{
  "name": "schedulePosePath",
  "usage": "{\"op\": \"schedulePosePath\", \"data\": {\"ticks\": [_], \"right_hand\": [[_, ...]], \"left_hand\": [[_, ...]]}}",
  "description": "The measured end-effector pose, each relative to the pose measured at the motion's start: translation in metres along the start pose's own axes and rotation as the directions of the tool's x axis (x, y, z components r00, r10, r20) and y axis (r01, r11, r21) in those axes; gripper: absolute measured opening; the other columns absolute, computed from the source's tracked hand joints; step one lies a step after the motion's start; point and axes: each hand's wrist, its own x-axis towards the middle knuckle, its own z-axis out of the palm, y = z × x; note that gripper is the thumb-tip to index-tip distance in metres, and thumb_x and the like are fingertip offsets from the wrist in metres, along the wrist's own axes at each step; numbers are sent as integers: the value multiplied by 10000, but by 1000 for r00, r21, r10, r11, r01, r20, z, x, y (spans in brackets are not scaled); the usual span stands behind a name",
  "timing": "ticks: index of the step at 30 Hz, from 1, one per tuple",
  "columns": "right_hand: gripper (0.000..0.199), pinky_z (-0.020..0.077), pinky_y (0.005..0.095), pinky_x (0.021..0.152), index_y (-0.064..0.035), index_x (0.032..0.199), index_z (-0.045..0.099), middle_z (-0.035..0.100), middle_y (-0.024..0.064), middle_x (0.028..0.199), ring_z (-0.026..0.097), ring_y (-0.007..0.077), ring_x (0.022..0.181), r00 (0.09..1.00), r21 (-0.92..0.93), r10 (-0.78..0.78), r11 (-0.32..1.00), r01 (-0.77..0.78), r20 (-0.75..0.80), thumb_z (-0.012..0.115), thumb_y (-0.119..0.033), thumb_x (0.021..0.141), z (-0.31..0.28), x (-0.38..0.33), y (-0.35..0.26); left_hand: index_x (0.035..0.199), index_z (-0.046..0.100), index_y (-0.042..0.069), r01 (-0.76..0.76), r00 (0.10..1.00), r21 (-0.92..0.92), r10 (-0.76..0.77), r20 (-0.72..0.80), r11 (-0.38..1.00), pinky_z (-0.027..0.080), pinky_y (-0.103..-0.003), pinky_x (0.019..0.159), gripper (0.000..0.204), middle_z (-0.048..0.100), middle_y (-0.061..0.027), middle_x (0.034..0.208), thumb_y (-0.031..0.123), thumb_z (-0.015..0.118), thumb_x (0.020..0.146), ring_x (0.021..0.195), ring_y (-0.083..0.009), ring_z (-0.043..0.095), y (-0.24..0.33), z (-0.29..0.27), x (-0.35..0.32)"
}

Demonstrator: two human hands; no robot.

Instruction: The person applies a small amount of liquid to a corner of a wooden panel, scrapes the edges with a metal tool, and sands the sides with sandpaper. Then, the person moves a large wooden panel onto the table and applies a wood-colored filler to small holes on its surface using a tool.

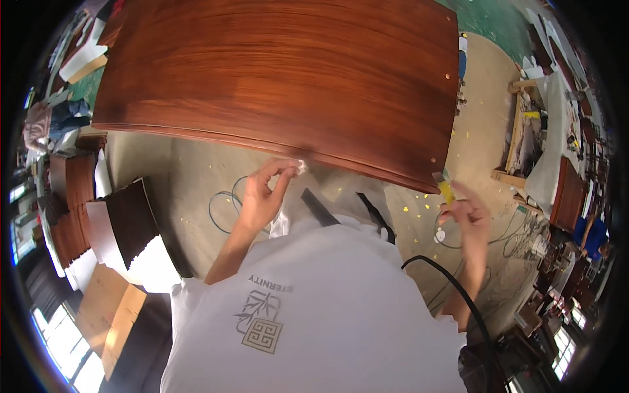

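Note:
A large reddish-brown polished wooden panel [282,78] spans the top of the head view, with its moulded near edge facing me. My left hand [262,193] is closed in a pinch on a small crumpled whitish piece [301,168], just short of that edge, left of its middle. What the piece is made of cannot be told. By the panel's near right corner, my right hand [468,213] grips a small yellow tool [447,191] with a flat grey blade-like tip. This tip is at the corner; whether it touches the wood is unclear.
Thin cables [223,209] lie looped on the floor, and a black hose [452,281] runs by my right arm. Yellow scraps [406,209] dot the floor. Brown panels [131,219] and cardboard [108,308] stand left. A wooden frame [521,131] is right. Another person [39,128] is far left.

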Motion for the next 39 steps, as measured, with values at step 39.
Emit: {"op": "schedulePosePath", "data": {"ticks": [39], "right_hand": [[402,379,207,620,-2,1160,754,685,24,852,472,56,663,898,224,259,909,-351,356,479,-294,1136,-112,64,163]], "left_hand": [[1010,756,78,-120,989,410,71,131,904,601,-351,778,271,728,-71,1020,-42,849,785,905,-243,727,57,232,-51]]}}
